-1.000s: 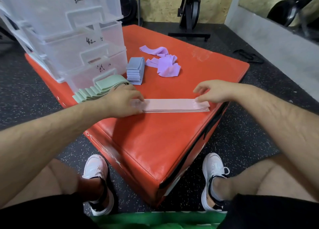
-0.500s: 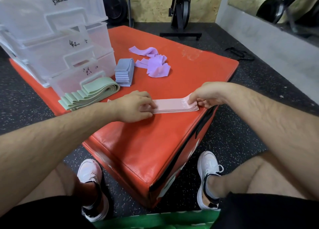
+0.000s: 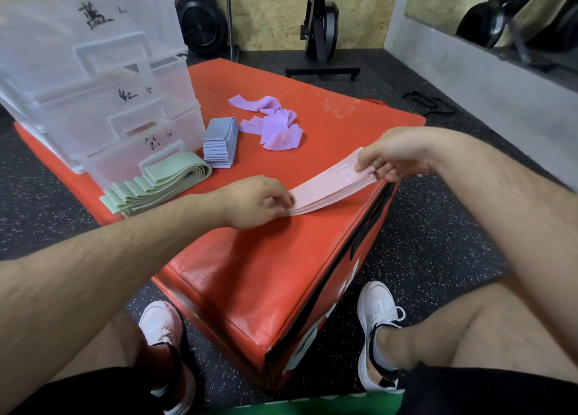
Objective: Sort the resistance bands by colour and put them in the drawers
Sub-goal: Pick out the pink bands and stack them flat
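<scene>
Pink bands (image 3: pixel 331 186) lie stacked along the right edge of the red box (image 3: pixel 281 274), right end raised off it. Your right hand (image 3: pixel 394 155) pinches that raised end; your left hand (image 3: pixel 253 202) grips the other end, fingers curled, low on the box. Risk: the layers look loose, so an uneven lift may fan them or spill some over the edge. Drawers (image 3: pixel 103 102) stand at the far left corner.

Even indoor light; soft shadows; wide-angle edge distortion; slight blur.
</scene>
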The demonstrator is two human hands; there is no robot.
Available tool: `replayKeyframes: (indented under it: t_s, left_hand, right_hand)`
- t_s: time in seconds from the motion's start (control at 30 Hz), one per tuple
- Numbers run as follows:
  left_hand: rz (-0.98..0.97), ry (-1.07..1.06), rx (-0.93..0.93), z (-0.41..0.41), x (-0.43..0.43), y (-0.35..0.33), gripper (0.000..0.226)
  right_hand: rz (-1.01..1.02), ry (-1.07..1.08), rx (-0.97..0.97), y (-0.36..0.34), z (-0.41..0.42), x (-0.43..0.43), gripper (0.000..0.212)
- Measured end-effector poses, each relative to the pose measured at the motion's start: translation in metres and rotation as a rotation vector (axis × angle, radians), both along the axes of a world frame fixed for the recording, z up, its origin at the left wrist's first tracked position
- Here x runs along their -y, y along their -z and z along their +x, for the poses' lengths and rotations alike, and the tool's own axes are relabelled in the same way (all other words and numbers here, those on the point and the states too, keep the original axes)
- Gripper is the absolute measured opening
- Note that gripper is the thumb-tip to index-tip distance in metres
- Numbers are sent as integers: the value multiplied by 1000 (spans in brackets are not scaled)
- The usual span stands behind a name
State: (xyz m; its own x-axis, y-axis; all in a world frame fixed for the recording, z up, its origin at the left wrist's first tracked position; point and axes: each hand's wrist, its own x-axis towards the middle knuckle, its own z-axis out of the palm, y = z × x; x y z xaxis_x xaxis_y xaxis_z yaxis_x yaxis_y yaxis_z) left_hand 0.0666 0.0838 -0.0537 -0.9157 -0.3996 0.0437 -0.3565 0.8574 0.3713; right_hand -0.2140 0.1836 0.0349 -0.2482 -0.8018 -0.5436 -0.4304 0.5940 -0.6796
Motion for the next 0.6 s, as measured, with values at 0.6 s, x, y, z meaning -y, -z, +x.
replayKeyframes:
  t_s: [0.6]
  left_hand:
    - [-161,-117,200,57,24,-36,38]
  right_hand:
    - [-91,-159,-69,-5,92,36,10]
